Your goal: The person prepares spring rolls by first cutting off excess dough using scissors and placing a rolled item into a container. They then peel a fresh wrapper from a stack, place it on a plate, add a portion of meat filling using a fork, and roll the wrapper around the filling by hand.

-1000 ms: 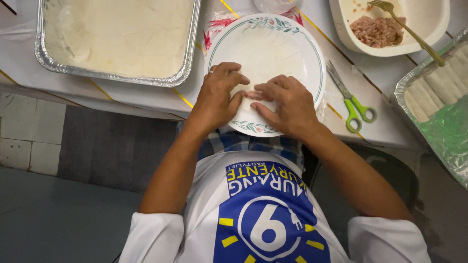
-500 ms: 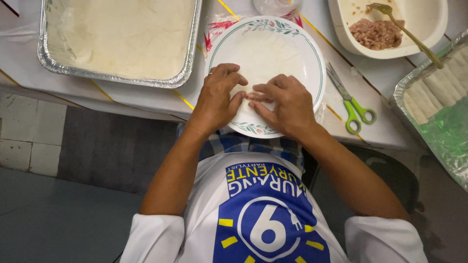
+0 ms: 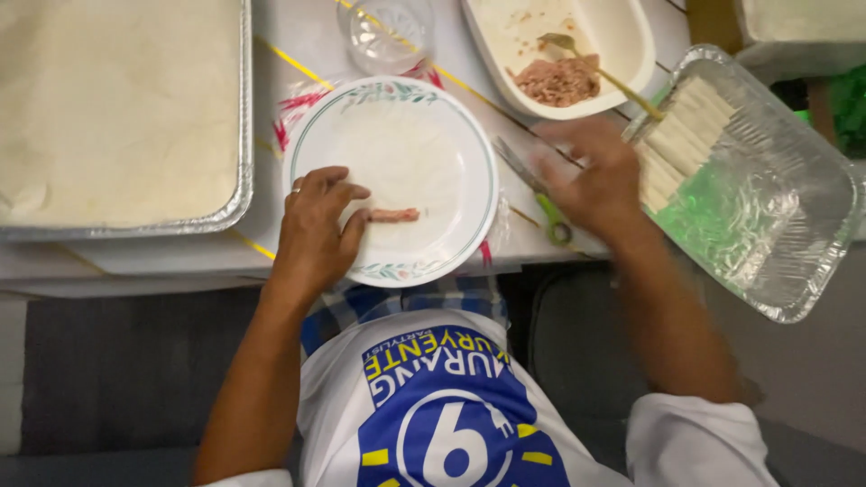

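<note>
The left hand (image 3: 317,225) is lying open on the thin wrapper (image 3: 397,167) in the floral-rimmed plate (image 3: 474,149), fingertips touching a strip of meat filling (image 3: 394,215). Rolling well probably means keeping that strip straight. The right hand (image 3: 591,176) is blurring beside the foil tray of finished rolls (image 3: 686,126); its grip is unclear. Green-handled scissors (image 3: 539,194) are lying between.

The plate (image 3: 469,153) looks glossy ceramic, both trays (image 3: 785,225) crinkled shiny foil (one lined with matt dough), the scissors' (image 3: 541,194) handles smooth plastic.
</note>
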